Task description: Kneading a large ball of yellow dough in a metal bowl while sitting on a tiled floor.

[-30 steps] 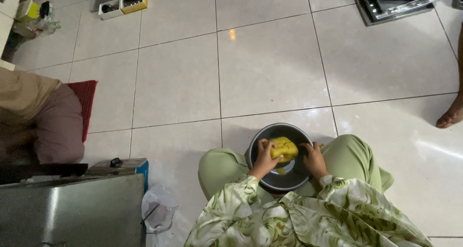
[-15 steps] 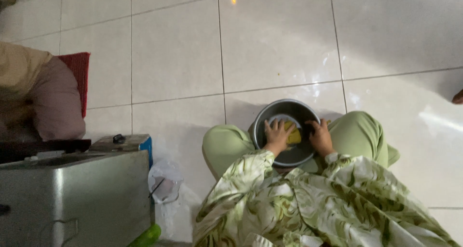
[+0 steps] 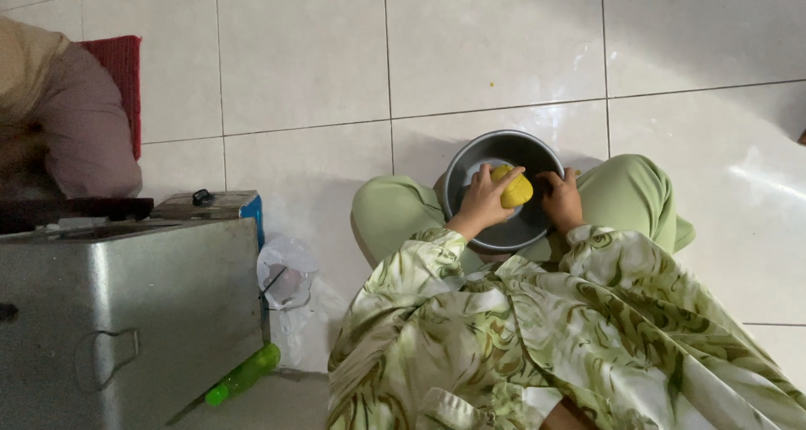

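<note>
My left hand (image 3: 483,199) pressed on the yellow dough lump (image 3: 512,188) in the metal bowl (image 3: 470,165) between my knees; my right hand (image 3: 561,199) gripped the rim. It looked soft, pliable, best cupped underneath.

blue-sided box (image 3: 220,205) | beside metal bin | crumpled clear plastic bag (image 3: 285,279) | floor beneath it

The left hand (image 3: 483,201) covers part of the yellow dough (image 3: 514,188), the metal box (image 3: 126,312) is cut off at the left edge, and the green bottle (image 3: 243,374) lies half hidden beneath it.
</note>
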